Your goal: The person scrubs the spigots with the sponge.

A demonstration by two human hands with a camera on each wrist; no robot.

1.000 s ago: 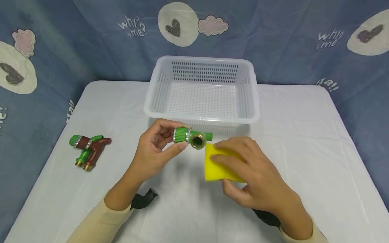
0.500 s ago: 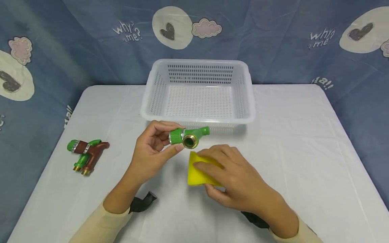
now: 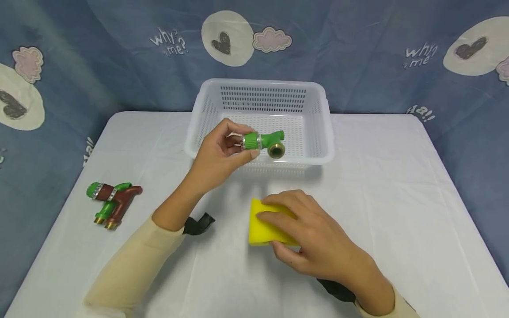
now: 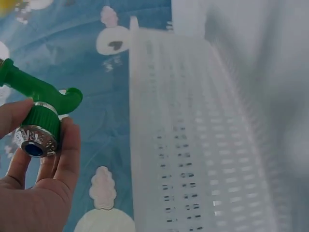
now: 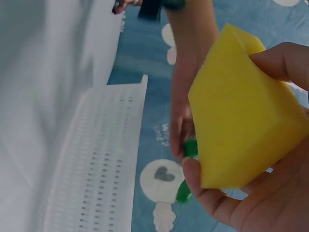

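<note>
My left hand [image 3: 222,154] pinches a green tap [image 3: 270,142] by its ribbed knob, thumb on one side and fingers on the other. In the head view the tap overlaps the near part of the white basket [image 3: 327,132], its brass-ringed opening facing me. The left wrist view shows the tap's curved spout and the silver ring on its knob [image 4: 42,121]. Lower down, my right hand [image 3: 318,234] grips a yellow sponge [image 3: 265,227] between thumb and fingers, over the white table. The right wrist view shows the sponge's broad flat face [image 5: 241,111].
Two more taps, a brown one [image 3: 124,205] and a green one [image 3: 106,210], lie together at the table's left. The slotted basket stands at the table's back edge, in front of a blue printed curtain [image 3: 358,53]. Black straps [image 3: 199,224] are at both wrists.
My left hand has carried the green tap forward, from in front of the basket to over it. The right hand with the sponge has shifted left, then stayed nearly still.
</note>
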